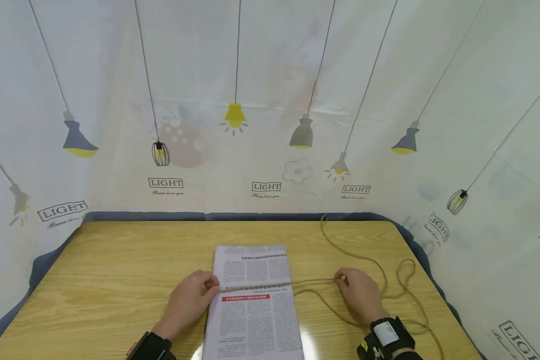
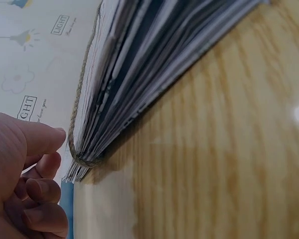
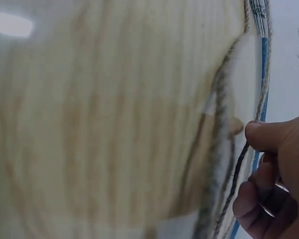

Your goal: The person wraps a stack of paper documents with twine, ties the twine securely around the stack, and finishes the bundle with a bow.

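A stack of newspapers (image 1: 256,320) lies on the table, with a thin jute rope (image 1: 270,285) drawn across its top. In the left wrist view the rope (image 2: 75,107) bends round the stack's left edge and goes underneath. My left hand (image 1: 191,297) is beside that edge, thumb tip close to the bend and fingers loosely bent with nothing between them. To the right of the stack, my right hand (image 1: 360,295) pinches the upper rope strand between thumb and forefinger, pulling it nearly straight. A second strand leaves the stack's right side lower down, slack on the table.
Loose loops of rope (image 1: 407,287) spread over the right part of the wooden table (image 1: 130,260), one end reaching its far edge. A pale curtain (image 1: 270,65) printed with lamps hangs behind and at both sides. Each wrist carries a black strap.
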Demonstrator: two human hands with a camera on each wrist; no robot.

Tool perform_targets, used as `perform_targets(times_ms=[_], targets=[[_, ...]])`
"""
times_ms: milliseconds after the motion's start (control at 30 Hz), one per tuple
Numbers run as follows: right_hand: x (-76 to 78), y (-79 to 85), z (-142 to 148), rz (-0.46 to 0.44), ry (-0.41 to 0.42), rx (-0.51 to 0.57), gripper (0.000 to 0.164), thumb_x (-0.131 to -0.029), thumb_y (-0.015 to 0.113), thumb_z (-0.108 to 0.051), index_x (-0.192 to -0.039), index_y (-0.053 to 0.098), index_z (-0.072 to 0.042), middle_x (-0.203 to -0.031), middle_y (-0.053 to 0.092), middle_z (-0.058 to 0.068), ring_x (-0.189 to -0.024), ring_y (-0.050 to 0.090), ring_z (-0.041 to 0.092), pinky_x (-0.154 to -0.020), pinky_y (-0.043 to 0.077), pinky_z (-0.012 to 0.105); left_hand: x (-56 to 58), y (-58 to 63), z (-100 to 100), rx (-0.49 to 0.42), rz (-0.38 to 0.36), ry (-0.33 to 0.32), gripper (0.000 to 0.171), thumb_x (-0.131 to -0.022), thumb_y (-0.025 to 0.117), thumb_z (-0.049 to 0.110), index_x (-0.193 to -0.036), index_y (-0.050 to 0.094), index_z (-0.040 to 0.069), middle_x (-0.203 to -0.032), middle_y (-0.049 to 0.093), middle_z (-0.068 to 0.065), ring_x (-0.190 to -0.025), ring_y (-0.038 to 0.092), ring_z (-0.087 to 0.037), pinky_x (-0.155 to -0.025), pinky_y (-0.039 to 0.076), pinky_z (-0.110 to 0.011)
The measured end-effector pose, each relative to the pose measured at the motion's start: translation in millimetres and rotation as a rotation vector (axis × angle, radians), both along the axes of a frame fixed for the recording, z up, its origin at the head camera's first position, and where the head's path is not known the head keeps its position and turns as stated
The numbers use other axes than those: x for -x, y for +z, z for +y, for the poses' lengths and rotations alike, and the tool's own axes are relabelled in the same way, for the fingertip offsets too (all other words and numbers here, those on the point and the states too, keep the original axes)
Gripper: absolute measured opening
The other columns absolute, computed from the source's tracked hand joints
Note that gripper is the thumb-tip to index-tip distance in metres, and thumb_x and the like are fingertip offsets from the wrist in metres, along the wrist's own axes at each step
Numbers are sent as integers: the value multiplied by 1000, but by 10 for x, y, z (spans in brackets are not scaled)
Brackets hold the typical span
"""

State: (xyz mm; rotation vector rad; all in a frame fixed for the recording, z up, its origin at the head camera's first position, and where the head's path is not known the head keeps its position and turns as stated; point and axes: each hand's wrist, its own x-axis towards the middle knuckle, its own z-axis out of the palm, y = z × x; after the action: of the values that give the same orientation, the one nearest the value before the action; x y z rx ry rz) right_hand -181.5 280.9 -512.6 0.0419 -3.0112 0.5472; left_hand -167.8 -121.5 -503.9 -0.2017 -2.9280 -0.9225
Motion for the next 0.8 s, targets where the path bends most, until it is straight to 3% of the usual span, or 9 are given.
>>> perform_targets(times_ms=[400,533,667,800], targets=[[-9,-58,-36,-11,-12,44,6,-91,67,-17,-95,72,-19,-75,66,-1,-53,47,10,-49,36,27,4,7,-20,-3,-16,2,8,-87,72,18,-83,67,23,-79,57,10,-67,46,-7,-62,37,-23],[-32,-42,-57,-19,-5,40,9,-91,67,-17,-100,69,-18,-68,60,-4,-50,44,10,-47,33,26,-9,22,-25,-13,-5,0,8,-86,73,18,-83,68,23,-79,57,10,-69,47,-7,-64,39,-24],[-81,22,-56,-17,11,59,10,-92,67,-20,-100,63,-16,-59,49,-6,-47,41,9,-46,31,23,-19,28,-33,-16,-2,0,5,-86,73,20,-85,68,21,-81,57,11,-72,48,-6,-67,41,-25],[-167,172,-3,-55,87,111,9,-92,68,-24,-88,61,-20,-58,47,-6,-48,39,7,-50,31,22,-13,31,-33,-22,4,15,4,-87,72,21,-87,68,22,-81,57,10,-66,45,-5,-61,38,-22]])
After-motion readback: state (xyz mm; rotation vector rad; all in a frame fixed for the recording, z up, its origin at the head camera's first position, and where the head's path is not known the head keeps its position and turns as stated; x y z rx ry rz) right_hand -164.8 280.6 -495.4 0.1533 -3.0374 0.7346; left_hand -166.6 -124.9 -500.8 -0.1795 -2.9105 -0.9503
